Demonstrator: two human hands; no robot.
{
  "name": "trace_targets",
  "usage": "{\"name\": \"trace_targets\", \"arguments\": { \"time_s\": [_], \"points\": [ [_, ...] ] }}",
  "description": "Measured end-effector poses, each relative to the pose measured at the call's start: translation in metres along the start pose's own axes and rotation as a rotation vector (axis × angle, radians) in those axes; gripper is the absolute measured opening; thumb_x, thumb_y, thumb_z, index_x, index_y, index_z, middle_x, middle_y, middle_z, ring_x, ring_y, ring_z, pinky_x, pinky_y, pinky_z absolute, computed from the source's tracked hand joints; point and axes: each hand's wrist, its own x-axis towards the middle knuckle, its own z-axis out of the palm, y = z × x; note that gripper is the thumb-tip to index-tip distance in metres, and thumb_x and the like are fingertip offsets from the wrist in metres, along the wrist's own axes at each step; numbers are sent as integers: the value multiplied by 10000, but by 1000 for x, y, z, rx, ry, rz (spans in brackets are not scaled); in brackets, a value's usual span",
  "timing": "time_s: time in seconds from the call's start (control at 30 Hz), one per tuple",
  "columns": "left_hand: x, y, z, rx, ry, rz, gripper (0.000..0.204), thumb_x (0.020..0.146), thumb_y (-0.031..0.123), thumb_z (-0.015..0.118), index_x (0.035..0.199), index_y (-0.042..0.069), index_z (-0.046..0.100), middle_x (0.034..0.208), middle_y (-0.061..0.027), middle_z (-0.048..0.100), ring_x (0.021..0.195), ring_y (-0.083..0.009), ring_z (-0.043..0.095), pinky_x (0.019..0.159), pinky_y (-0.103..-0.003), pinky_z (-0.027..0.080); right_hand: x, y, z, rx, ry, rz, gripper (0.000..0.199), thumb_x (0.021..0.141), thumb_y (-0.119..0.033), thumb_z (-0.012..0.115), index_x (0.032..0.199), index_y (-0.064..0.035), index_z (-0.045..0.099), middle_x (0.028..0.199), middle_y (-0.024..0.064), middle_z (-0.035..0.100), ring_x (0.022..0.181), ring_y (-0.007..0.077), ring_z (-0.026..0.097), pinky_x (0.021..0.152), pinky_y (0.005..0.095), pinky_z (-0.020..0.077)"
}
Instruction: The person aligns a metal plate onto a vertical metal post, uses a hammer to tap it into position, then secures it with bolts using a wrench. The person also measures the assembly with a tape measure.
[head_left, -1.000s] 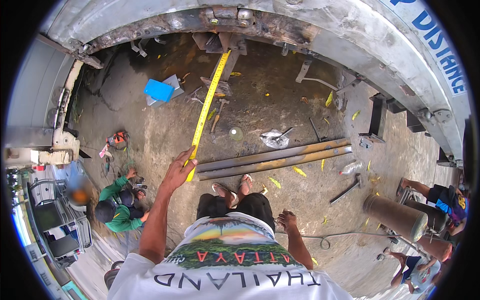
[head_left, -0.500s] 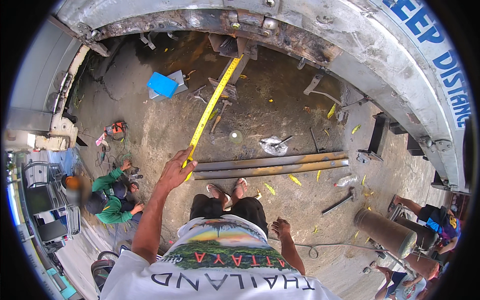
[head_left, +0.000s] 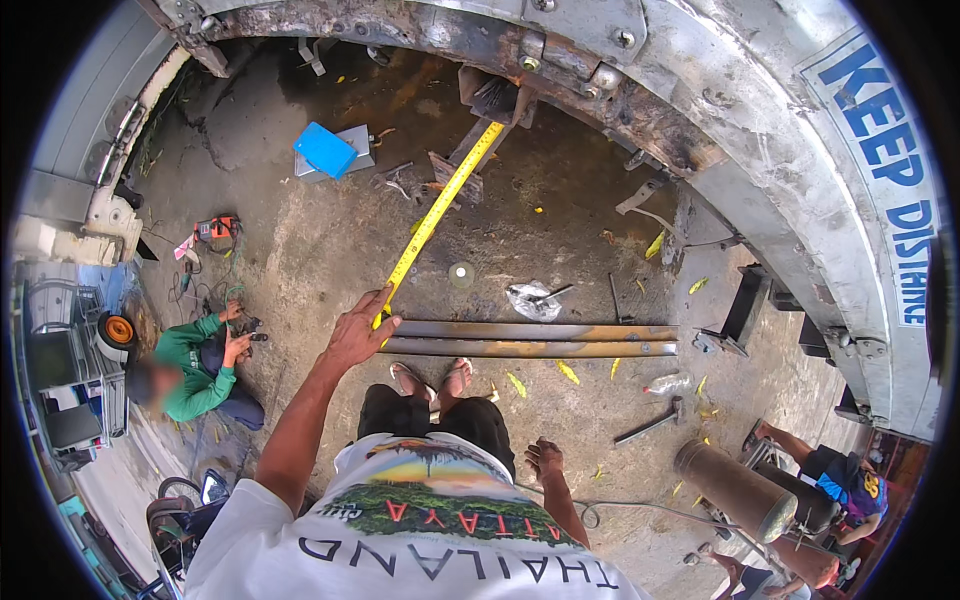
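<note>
My left hand is closed around the near end of a yellow tape measure. The blade runs out, away from me, up to a rusty steel bracket under a large silver vehicle beam. Just right of that hand, two long steel bars lie side by side on the concrete in front of my sandalled feet. Low at my right side hangs my right hand, its fingers loosely bent and apart, with nothing visible in them.
A blue box lies far left; a hammer and plastic bottle lie right. Gas cylinders stand right with people behind. A green-sleeved person crouches left beside an orange machine.
My view has turned a little, so the beam and bracket sit further right. The tape stays stretched out in my left hand. The crouching person at left has shifted posture.
</note>
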Motion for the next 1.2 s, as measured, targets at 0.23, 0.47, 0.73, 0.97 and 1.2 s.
{"name": "trace_targets", "arguments": {
  "time_s": [0.23, 0.47, 0.73, 0.97, 1.2],
  "points": [
    [19, -24, 18, -32, 8, 49, 675, 960, 431, 593, 1526, 127, 388, 1441, -146, 503, 1170, -396, 599, 970, -453, 503, 9, -51, 37, -294, 58, -69, 318, 980, -340, 637, 1149, -75, 592, 981, 99, 705, 756, 176, 665, 597, 298, 508],
    [20, -27, 12, -13, 7, 24, 654, 957, 391, 609, 1521, 127, 407, 1437, -168, 514, 1193, -388, 592, 986, -419, 499, -66, -321, 326, -253, -415, -690, 469, 1008, -412, 602, 1238, -4, 592, 1124, 108, 699, 1036, 199, 653, 866, 356, 529],
    [16, -38, 19, -57, -7, 65, 675, 957, 449, 579, 1539, 175, 375, 1439, -149, 506, 1166, -382, 601, 964, -447, 515, -48, -482, 479, -84, -585, -730, 267, 1057, -242, 524, 1241, -50, 511, 1200, 195, 638, 1092, 326, 642, 946, 513, 514],
    [16, -60, 33, -73, 16, 48, 663, 959, 445, 583, 1530, 164, 397, 1449, -180, 504, 1199, -394, 587, 987, -443, 501, -24, -474, 507, -38, -609, -732, 176, 1082, -209, 437, 1169, -77, 513, 1073, 173, 682, 976, 315, 673, 893, 528, 533],
    [56, -66, 38, -54, -14, 34, 691, 964, 455, 567, 1554, 175, 342, 1462, -160, 487, 1208, -385, 577, 984, -444, 501, -27, -491, 502, -8, -561, -776, 190, 1092, -256, 415, 1181, -116, 507, 1138, 124, 680, 1018, 284, 651, 909, 503, 512]
  ]
}}
